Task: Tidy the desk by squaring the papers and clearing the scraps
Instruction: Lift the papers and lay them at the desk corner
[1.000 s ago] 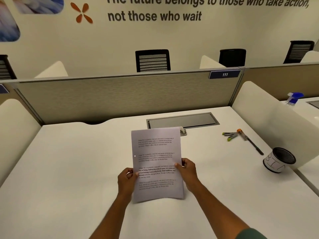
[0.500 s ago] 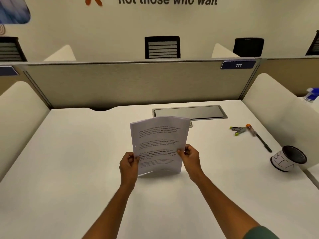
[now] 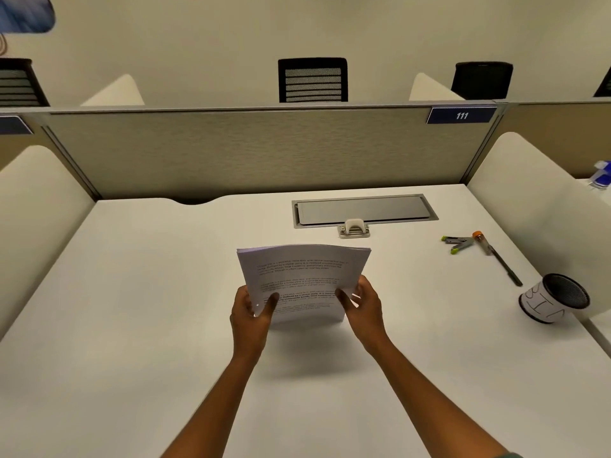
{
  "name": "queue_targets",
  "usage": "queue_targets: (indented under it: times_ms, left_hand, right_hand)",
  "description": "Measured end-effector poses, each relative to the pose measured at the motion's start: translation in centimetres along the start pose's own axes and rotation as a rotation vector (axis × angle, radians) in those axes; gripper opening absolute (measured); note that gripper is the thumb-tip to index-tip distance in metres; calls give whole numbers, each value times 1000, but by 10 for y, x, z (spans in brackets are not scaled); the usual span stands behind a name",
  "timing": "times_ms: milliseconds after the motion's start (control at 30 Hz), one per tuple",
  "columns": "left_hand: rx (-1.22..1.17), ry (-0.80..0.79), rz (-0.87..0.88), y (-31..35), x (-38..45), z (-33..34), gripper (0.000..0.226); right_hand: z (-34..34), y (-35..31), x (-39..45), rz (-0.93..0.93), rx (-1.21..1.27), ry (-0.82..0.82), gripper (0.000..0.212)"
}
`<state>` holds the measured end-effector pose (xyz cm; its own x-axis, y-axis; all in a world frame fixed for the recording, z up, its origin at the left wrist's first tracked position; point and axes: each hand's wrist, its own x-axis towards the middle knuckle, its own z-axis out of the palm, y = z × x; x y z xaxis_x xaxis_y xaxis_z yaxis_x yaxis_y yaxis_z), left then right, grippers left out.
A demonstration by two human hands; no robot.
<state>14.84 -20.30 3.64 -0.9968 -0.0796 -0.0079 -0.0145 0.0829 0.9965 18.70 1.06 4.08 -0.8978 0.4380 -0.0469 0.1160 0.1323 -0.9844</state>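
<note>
The thin stack of white printed A4 sheets (image 3: pixel 302 279) stands near-upright on its bottom edge, mid-desk, on the plain white desk top (image 3: pixel 132 292). The left hand (image 3: pixel 249 310) pinches the stack's lower left edge, thumb on the front face. The right hand (image 3: pixel 362 304) does the same on the lower right edge; both are closed on the papers, not spread.

Handling, as a guess: very light, floppy, slick sheet-on-sheet. The top edge already curls back a bit, so the stack will buckle if squeezed inward. Best hold is low on both side edges w/ a loose grip, so the sheets can drop and line up when tapped on the desk (too tight and they stay staggered). The top edge shows a few sheets slightly fanned, so squaring looks not yet finished.

Round about:
- small white hole punch (image 3: pixel 353 228), just behind the stack, at the front lip of the grey metal cable hatch (image 3: pixel 365 209).
- grey staple remover w/ lime-green tips (image 3: pixel 458 243) and an orange-capped black pen (image 3: pixel 496 259), well to the right.
- black mesh cup wrapped in white hand-lettered paper (image 3: pixel 553 302), tipped on its side near the right edge.

Nothing blocks the tapping spot. No loose scraps visible on the desk from here.
</note>
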Motion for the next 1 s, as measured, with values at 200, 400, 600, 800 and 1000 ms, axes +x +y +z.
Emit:
queue_targets:
  times_ms: [200,400,600,800,1000]
  left_hand:
    - [17,33,52,6,1,4,12]
    - [23,60,72,17,1,7,10]
    - [-14,73,74,21,2,5,7]
    - [-57,54,64,20,-2,3,25]
    - [-41,56,50,12,-3,5,16]
  right_hand:
    - [-2,-4,0,-90,-96,68,17]
    - [-1,-9,1,-143,-136,108,8]
    - [-4,-14,-2,-159,-127,127,25]
    - [-5,-5,-5,-123,-140,112,12]
    - [-2,-1,-11,-80,-118,93,25]
